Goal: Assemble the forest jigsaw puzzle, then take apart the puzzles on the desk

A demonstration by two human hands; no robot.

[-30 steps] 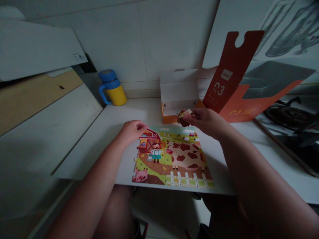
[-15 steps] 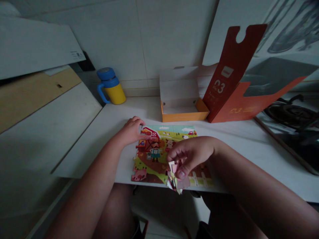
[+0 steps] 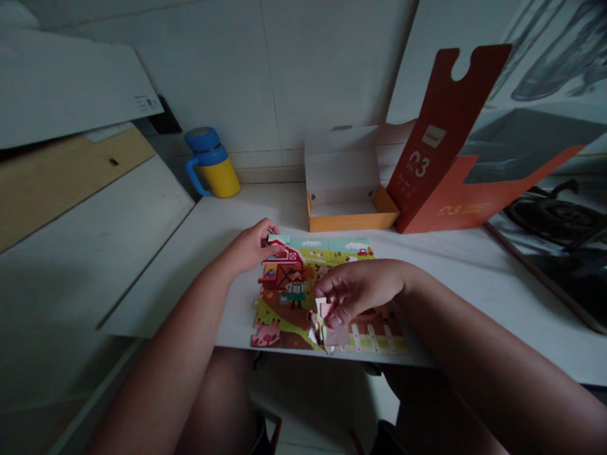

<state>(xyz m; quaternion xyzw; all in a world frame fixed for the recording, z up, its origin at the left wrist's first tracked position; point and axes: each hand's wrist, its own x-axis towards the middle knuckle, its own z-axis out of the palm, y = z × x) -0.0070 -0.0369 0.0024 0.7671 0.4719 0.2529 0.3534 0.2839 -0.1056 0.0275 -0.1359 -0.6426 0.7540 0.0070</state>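
The right hand (image 3: 363, 291), at centre frame, has its grip closed on a bunch of loose printed cardboard puzzle pieces (image 3: 336, 336). The left hand (image 3: 251, 248) pinches the upper-left corner of the multicoloured, rectangular farm-scene puzzle (image 3: 303, 309), lower centre, on the white worktop (image 3: 455, 256).
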